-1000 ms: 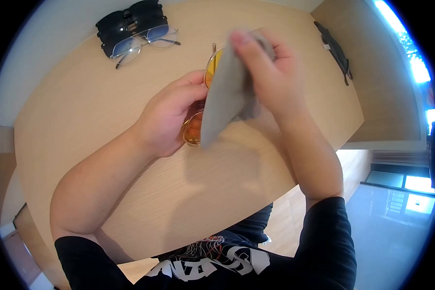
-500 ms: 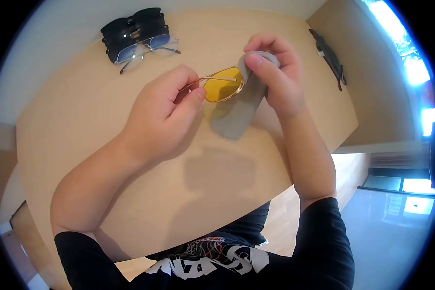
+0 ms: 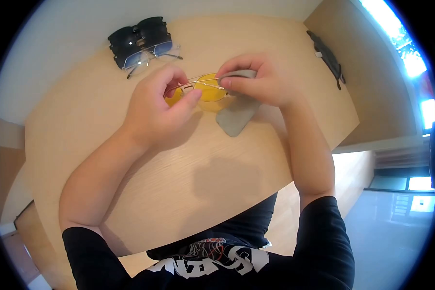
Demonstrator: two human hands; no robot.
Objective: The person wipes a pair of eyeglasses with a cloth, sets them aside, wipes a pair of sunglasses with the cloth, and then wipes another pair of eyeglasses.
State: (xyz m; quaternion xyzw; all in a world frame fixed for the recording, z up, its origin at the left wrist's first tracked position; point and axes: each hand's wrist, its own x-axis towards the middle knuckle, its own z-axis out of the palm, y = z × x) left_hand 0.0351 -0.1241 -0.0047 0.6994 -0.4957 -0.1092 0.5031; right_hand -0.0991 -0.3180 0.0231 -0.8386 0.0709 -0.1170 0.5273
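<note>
Yellow-lensed glasses [image 3: 209, 89] with a thin gold frame are held above the desk between both hands. My left hand [image 3: 162, 104] pinches them at the left lens, and its fingers cover part of that lens. My right hand [image 3: 261, 79] grips a grey cloth [image 3: 238, 116] at the right end of the glasses, with fingers and thumb pressed together. The cloth's lower part hangs down below the right hand. Both temple arms lie across behind the lenses, over the yellow.
Black glasses [image 3: 139, 36] and clear glasses with a thin metal frame [image 3: 149, 54] lie at the desk's back left. A dark strap-like item [image 3: 327, 58] rests by the right-hand panel [image 3: 360, 72]. The wooden desk [image 3: 164, 203] curves along its front edge.
The yellow glasses have turned from upright to roughly level. The cloth, earlier spread over the lenses, now hangs from my right hand at their right end. My left hand has shifted along the frame.
</note>
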